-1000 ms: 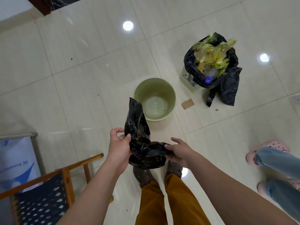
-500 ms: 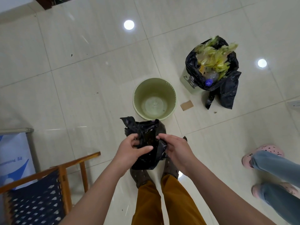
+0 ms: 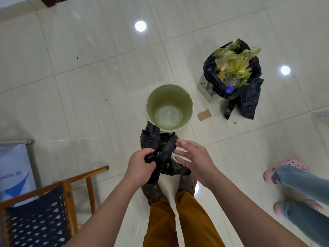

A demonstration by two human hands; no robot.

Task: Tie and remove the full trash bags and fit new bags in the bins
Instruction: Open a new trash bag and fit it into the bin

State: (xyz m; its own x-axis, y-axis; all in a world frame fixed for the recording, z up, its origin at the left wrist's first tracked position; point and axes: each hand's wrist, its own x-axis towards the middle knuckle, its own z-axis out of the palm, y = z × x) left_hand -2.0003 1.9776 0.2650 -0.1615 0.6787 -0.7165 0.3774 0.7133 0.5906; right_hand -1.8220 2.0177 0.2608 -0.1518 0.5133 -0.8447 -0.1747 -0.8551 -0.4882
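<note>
A crumpled new black bag (image 3: 156,148) hangs in front of me, gripped by my left hand (image 3: 140,164). To the right of the bag, my right hand (image 3: 194,161) has its fingers spread, and their tips are near the plastic. Just beyond the bag an empty pale green bin (image 3: 169,107) stands on the floor with no liner in it. Farther right, a second bin (image 3: 206,90) holds a full black trash bag (image 3: 249,93), untied, with yellow-green waste (image 3: 233,61) and a bottle with a blue cap (image 3: 229,90) sticking out.
A wooden chair (image 3: 69,191) with a dark patterned seat stands at my lower left, next to a white sack (image 3: 12,173). Another person's legs in jeans and pink clogs (image 3: 288,170) stand at the right. A cardboard scrap (image 3: 204,115) lies between the bins.
My right hand has let go of the black bag and opened beside it. My left hand keeps its grip, and the bag has bunched up and hangs closer to the green bin.
</note>
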